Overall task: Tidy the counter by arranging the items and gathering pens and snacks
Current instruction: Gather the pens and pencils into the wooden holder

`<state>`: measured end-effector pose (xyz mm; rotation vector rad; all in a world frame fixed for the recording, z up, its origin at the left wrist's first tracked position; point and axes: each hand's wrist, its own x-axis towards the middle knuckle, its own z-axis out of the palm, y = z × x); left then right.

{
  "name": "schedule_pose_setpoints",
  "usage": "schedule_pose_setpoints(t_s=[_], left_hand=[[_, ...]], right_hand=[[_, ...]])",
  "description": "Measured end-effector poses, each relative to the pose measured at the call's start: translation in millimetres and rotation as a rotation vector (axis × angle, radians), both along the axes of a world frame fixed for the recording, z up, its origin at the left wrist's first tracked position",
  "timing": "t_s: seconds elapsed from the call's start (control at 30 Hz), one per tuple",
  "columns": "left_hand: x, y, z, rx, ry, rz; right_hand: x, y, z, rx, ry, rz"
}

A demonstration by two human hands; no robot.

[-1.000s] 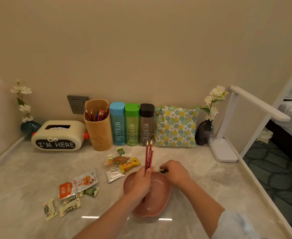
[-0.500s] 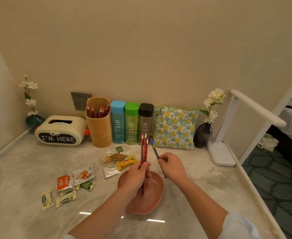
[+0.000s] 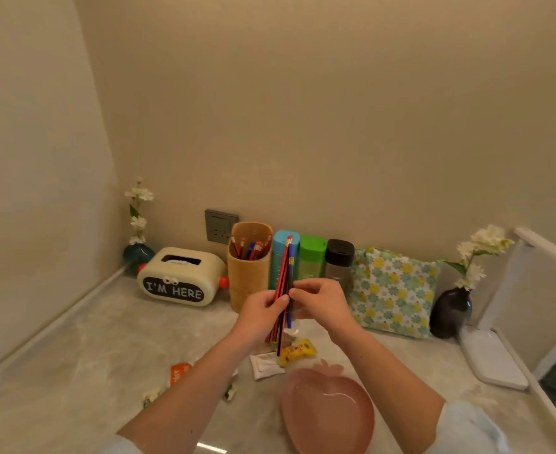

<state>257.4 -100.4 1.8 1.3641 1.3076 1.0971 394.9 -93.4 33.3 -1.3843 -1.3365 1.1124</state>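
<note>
My left hand grips a bundle of red pencils held upright above the counter. My right hand pinches a blue pen pressed against that bundle. Just behind stands a tan pen holder with several pencils inside. An empty pink fruit-shaped dish lies on the counter below my hands. Snack packets lie to its left: a yellow one, a white one, an orange one, and small ones partly hidden by my left arm.
Along the wall stand a tissue box reading "I'M HERE", blue, green and black bottles, a floral pillow, two flower vases and a white desk lamp. The counter edge runs at right.
Both hands rose from the pink dish toward the pen holder. My right hand brought the blue pen against the red pencils. The camera tilted up.
</note>
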Motion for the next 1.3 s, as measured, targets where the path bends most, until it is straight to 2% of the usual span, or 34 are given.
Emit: schedule_pose_setpoints(t_s=[0.23,0.47,0.73,1.03,1.1,1.3], left_hand=[[-63,48,68,0.245,0.272,-0.042],[-90,117,122,0.388,0.475,0.059],[-90,164,104,0.376,0.6,0.033],[-95,170,62,0.353,0.82,0.12],[-95,169,58,0.359,0.814,0.134],[-97,159,62,0.394,0.601,0.17]], right_hand=[[-56,45,54,0.22,-0.123,0.034],[-85,95,106,0.385,-0.189,-0.056],[-90,142,84,0.34,-0.258,-0.11],[-93,154,42,0.271,-0.53,-0.074],[-93,153,38,0.286,-0.557,-0.064],[-90,145,41,0.317,-0.486,-0.111]])
